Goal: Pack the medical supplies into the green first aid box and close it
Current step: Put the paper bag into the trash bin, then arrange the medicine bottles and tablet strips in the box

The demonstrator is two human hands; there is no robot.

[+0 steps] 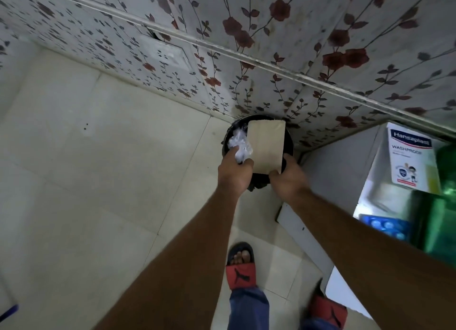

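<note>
Both my arms reach down over a black round bin [290, 142] standing on the floor against the wall. My left hand [234, 171] grips a crumpled clear plastic wrapper [238, 146] above the bin. My right hand [287, 178] pinches the lower corner of a flat brown paper bag [266, 147], held upright over the bin's mouth. At the right edge, on a white table [328, 167], stand a white Hansaplast plaster box [408, 157], a blue blister pack of pills [387, 226] and the green first aid box [441, 218], only partly in view and blurred.
The floor is pale tile [98, 157]. A floral-papered wall [246, 46] with a white socket plate [167, 53] runs behind the bin. My feet in red and black slides [240, 268] stand below, close to the white table's edge.
</note>
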